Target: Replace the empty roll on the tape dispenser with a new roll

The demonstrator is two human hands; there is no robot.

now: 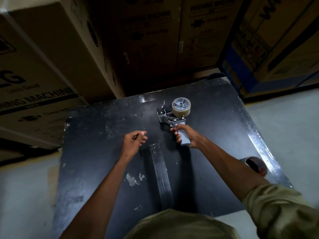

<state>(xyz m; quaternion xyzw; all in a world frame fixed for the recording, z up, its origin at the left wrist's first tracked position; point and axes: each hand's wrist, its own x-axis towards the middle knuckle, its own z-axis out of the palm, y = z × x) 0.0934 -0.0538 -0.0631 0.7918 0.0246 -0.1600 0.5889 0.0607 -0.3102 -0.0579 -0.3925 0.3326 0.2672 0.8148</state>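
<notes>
Stacked boxes (51,69) wall the far side of a black table (96,135). Far right on it lies the dispenser (174,116), roll (181,108) mounted; the right hand (185,135) clamps its handle, probably steadying it. The left hand (133,141) hangs nearby, fingers loosely curled, holding nothing visible.

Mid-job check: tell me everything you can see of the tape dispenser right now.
The tape dispenser lies on its side on the black tabletop, toward the far edge. It has a grey handle, a shiny metal frame with a roller at its left end, and a grey hub wheel carrying a roll of tape that looks pale and translucent. The right hand grips the handle; the left hand is apart from it.
</notes>
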